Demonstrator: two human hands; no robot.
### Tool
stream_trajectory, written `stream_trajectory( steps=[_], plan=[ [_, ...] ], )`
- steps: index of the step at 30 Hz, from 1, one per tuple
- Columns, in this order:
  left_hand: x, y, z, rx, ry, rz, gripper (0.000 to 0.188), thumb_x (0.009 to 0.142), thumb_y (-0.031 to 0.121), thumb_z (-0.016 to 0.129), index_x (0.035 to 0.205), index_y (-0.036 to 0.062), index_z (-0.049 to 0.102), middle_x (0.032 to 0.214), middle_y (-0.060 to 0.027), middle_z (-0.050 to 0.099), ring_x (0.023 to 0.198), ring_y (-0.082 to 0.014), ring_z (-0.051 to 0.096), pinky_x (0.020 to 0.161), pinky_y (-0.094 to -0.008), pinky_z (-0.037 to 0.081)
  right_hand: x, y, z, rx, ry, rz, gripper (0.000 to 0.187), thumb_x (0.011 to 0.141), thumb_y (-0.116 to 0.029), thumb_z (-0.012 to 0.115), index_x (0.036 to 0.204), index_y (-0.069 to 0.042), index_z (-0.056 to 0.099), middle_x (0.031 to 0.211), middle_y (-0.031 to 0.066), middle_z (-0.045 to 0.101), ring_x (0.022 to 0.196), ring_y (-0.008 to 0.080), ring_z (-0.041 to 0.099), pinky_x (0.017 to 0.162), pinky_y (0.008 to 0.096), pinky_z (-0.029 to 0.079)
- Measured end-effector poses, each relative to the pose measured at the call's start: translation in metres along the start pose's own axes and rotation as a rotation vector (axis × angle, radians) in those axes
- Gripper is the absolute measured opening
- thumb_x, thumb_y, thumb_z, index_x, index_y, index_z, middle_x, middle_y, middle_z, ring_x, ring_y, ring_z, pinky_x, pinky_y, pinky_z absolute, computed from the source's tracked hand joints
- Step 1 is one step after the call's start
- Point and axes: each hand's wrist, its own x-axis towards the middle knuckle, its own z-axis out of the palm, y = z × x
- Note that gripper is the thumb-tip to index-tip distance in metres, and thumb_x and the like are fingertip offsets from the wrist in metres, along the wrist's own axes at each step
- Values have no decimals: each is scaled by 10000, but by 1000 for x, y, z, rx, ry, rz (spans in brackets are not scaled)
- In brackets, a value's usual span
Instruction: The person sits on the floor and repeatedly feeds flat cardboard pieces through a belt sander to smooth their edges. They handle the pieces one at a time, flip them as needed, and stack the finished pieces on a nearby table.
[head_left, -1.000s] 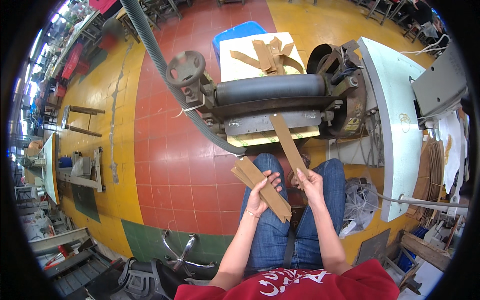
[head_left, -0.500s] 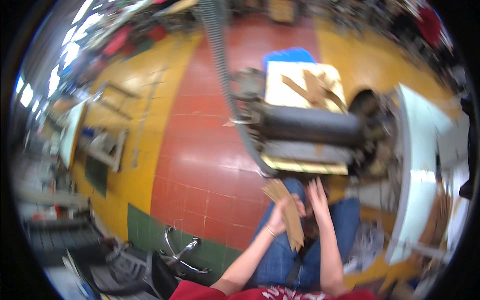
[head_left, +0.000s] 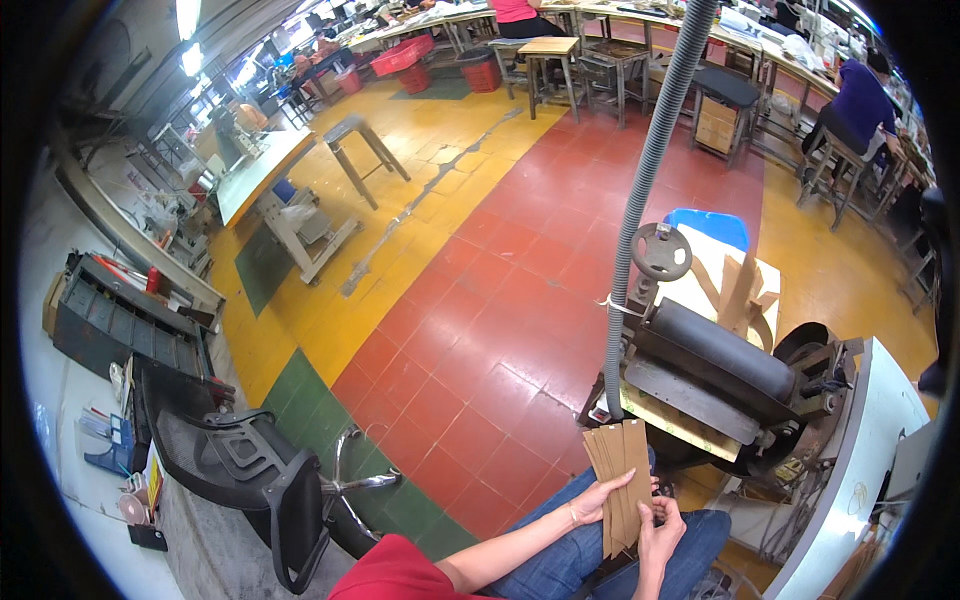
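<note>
Left hand (head_left: 597,495) and right hand (head_left: 655,530) hold seemingly leather strips (head_left: 620,470).

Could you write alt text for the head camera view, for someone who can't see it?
A seated person in jeans holds a fanned stack of brown strips upright over the lap, left hand gripping its side and right hand at its lower edge. Just ahead stands a roller machine with a grey hose, on a red and yellow tiled workshop floor.
</note>
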Motion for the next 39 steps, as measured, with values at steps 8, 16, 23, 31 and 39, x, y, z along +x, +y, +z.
stream_trajectory(
  steps=[8,16,23,31,39],
  plan=[
    [0,3,4,-97,7,33,410,978,330,500,1275,49,477,1231,-142,568,1165,-273,552,993,-416,463,55,-3,-15,13,143,-191,115,861,-34,643,925,12,558,787,70,624,740,140,606,674,286,491],
    [-2,5,6,-86,9,51,416,959,324,508,1245,22,501,1220,-174,569,1183,-323,531,995,-447,454,34,44,10,636,177,443,182,869,-71,685,1018,-42,584,851,45,679,741,70,594,659,215,471],
    [2,9,-4,-104,-75,-27,492,903,248,507,1295,-45,451,1054,-156,611,1043,-275,594,945,-429,491,101,16,21,790,259,371,428,883,-157,688,1226,-1,486,1048,85,615,950,125,574,829,251,458],
    [-1,2,14,127,89,-7,442,969,214,526,1334,-17,434,1078,-131,619,1016,-230,617,907,-368,518,23,23,11,543,-55,388,414,886,-144,668,1238,12,518,1116,81,629,982,171,616,869,330,496],
    [-2,1,7,111,99,47,339,957,326,556,1154,50,546,1046,-92,613,982,-219,608,840,-381,520,-4,-25,-30,-219,50,-159,166,815,-104,689,971,-45,689,852,95,670,756,262,645,667,351,491]
  ],
)
